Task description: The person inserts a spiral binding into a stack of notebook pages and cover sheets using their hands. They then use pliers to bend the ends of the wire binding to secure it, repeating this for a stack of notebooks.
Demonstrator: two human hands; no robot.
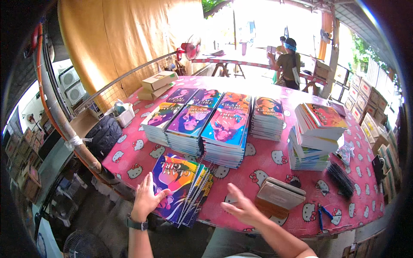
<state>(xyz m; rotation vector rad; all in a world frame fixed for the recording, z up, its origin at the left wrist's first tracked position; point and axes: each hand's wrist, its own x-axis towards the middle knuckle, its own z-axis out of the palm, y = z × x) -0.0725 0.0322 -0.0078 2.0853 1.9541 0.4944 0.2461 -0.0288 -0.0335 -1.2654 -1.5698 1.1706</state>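
A fanned pile of notebooks (173,178) with bright illustrated covers lies at the table's near edge. My left hand (148,197), a dark watch on its wrist, rests on the left side of the top cover with its fingers stretched out. To the right of that pile, my right hand (241,205) hovers over the tablecloth, fingers apart and nothing in them. Close to its right sits a grey and brown block-like object (280,195), whose kind I cannot make out. Behind the pile stand several tall stacks of wire-bound notebooks (226,129).
At the right are a leaning stack of books (316,137), black binding wires (340,178) and blue-handled pliers (323,216). A pink patterned cloth (365,189) covers the table. Cartons (157,81) lie at the far left corner. Beyond, a person (289,64) stands by another table.
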